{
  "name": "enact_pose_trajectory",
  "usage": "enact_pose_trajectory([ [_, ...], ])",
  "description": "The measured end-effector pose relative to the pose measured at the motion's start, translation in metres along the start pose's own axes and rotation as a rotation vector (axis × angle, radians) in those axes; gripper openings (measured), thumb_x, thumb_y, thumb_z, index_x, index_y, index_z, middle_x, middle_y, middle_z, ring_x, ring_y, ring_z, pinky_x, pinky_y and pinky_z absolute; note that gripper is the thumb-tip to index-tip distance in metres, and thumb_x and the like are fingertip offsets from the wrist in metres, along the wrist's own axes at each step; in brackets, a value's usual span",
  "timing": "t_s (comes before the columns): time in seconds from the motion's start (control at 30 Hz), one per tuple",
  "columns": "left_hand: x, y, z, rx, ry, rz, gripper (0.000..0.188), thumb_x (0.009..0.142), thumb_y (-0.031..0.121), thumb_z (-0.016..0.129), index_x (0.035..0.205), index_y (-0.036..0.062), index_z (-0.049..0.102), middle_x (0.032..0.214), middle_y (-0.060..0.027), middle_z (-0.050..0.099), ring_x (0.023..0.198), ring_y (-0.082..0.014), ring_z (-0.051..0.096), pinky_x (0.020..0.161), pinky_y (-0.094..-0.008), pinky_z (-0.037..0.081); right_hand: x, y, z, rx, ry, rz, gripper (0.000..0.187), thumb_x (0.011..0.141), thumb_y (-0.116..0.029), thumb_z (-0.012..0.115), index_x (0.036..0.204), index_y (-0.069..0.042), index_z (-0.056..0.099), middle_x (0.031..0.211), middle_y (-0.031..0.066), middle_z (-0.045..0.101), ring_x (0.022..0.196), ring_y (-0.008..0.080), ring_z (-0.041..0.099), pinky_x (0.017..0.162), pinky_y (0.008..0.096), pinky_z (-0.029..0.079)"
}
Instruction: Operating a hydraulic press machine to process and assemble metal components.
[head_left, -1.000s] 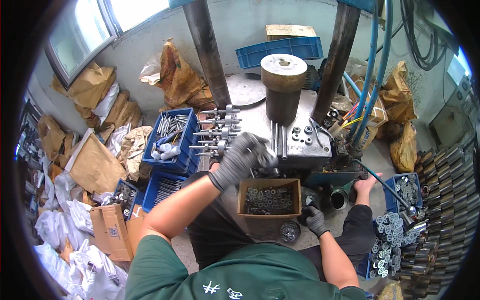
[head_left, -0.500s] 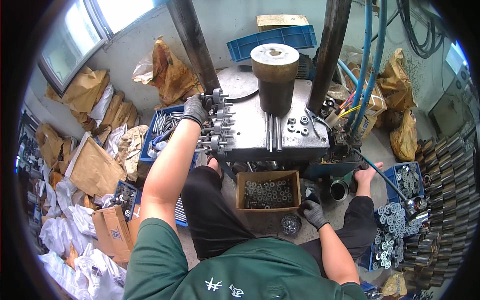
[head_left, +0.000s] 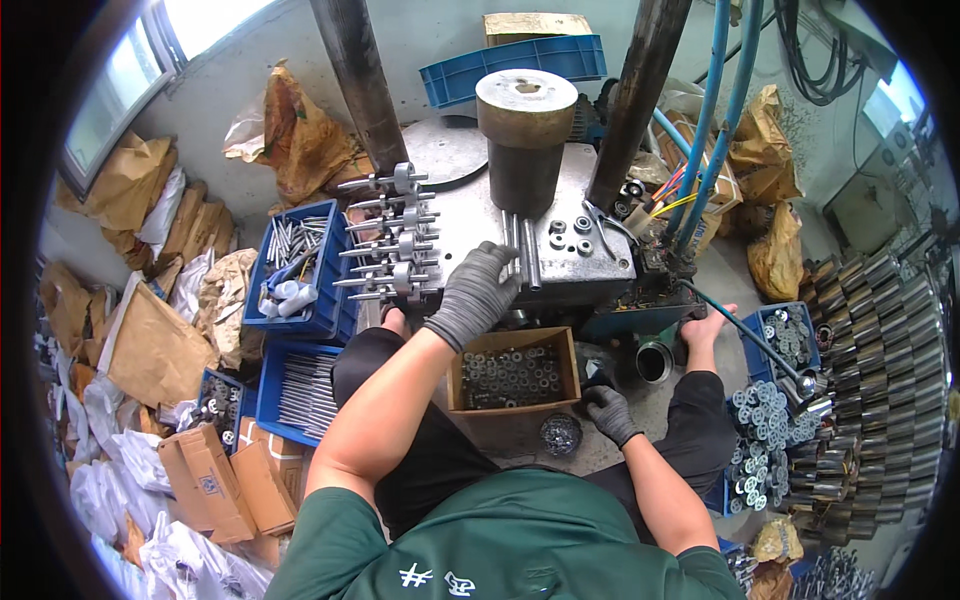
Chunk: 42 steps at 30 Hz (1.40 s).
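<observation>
My left hand (head_left: pixel 476 294), in a grey glove, reaches over the front edge of the metal press table (head_left: pixel 462 222). Its fingers are closed at the lower end of a steel rod (head_left: pixel 516 235), one of several thin rods lying side by side. Low on the right, my gloved right hand (head_left: pixel 609 414) is beside a cardboard box (head_left: pixel 514 408) of small metal rings. Its fingers are curled, and what they hold, if anything, is hidden. Several shafts with round collars (head_left: pixel 403 244) lie in a column along the table's left edge.
A thick steel cylinder (head_left: pixel 526 140) stands mid-table. Small bearings (head_left: pixel 583 246) and pliers (head_left: pixel 603 232) lie to its right. Blue bins (head_left: pixel 268 395) hold rods at left. A round mesh-like bowl (head_left: pixel 560 434) and an open metal cylinder (head_left: pixel 655 363) are on the floor. Stacked metal tubes (head_left: pixel 880 380) line the right.
My left hand has moved right and nearer, from the collared shafts to the thin rods. My right hand stays beside the cardboard box. The whole view has shifted slightly.
</observation>
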<state>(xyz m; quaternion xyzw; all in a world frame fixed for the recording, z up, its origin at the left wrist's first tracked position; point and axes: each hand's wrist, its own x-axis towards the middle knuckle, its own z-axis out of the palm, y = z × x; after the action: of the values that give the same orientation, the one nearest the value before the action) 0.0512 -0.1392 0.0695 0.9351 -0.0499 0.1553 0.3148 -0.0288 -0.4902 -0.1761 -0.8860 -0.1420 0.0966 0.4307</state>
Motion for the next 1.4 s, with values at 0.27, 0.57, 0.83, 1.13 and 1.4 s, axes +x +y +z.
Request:
enact_pose_trajectory([
  [0.27, 0.006, 0.007, 0.005, 0.433, -0.274, -0.011, 0.057, 0.075, 0.025, 0.083, 0.127, 0.0100, 0.066, 0.118, -0.0174, 0.064, 0.113, -0.0347, 0.063, 0.097, -0.0451, 0.054, 0.087, -0.123, -0.094, -0.230, 0.168, -0.441, 0.029, 0.082, -0.004, 0.068, 0.111, -0.004, 0.067, 0.109, 0.0170, 0.069, 0.098, 0.0374, 0.070, 0.085, 0.0425, 0.058],
  [0.57, 0.008, -0.014, 0.020, 0.334, -0.060, -0.051, 0.034, 0.087, 0.018, 0.070, 0.119, 0.0074, 0.066, 0.101, -0.0192, 0.070, 0.097, -0.0372, 0.069, 0.087, -0.0485, 0.057, 0.173, -0.205, -0.123, -0.945, 0.098, -0.668, 0.064, 0.084, -0.034, 0.073, 0.139, -0.006, 0.057, 0.150, 0.0174, 0.052, 0.137, 0.0381, 0.048, 0.117, 0.0512, 0.035],
  [0.83, 0.008, -0.007, -0.022, -0.250, 0.376, -0.098, 0.019, 0.096, 0.019, 0.065, 0.110, 0.0072, 0.067, 0.098, -0.0171, 0.068, 0.088, -0.0365, 0.069, 0.079, -0.0472, 0.054, 0.178, -0.191, -0.112, -0.785, 0.089, -0.815, 0.032, 0.083, -0.015, 0.072, 0.114, -0.009, 0.068, 0.116, 0.0118, 0.068, 0.107, 0.0363, 0.063, 0.095, 0.0478, 0.050],
  [1.13, -0.026, 0.044, -0.031, -0.838, 0.240, 0.028, 0.013, 0.104, 0.015, 0.064, 0.111, 0.0042, 0.067, 0.088, -0.0002, 0.070, 0.072, -0.0082, 0.059, 0.066, -0.0265, 0.052, 0.122, -0.223, -0.060, 0.851, 0.283, -0.112, 0.015, 0.101, -0.013, 0.066, 0.115, -0.006, 0.066, 0.117, 0.0119, 0.071, 0.109, 0.0276, 0.068, 0.099, 0.0427, 0.055],
  [1.4, -0.036, 0.060, 0.023, -0.719, -0.125, -0.006, 0.019, 0.100, 0.014, 0.067, 0.116, 0.0033, 0.067, 0.103, -0.0048, 0.069, 0.093, -0.0100, 0.063, 0.086, -0.0292, 0.053, 0.111, -0.205, -0.032, 1.949, -0.046, 0.169, 0.032, 0.098, -0.017, 0.060, 0.125, 0.000, 0.059, 0.126, 0.0182, 0.066, 0.111, 0.0339, 0.066, 0.103, 0.0482, 0.054],
])
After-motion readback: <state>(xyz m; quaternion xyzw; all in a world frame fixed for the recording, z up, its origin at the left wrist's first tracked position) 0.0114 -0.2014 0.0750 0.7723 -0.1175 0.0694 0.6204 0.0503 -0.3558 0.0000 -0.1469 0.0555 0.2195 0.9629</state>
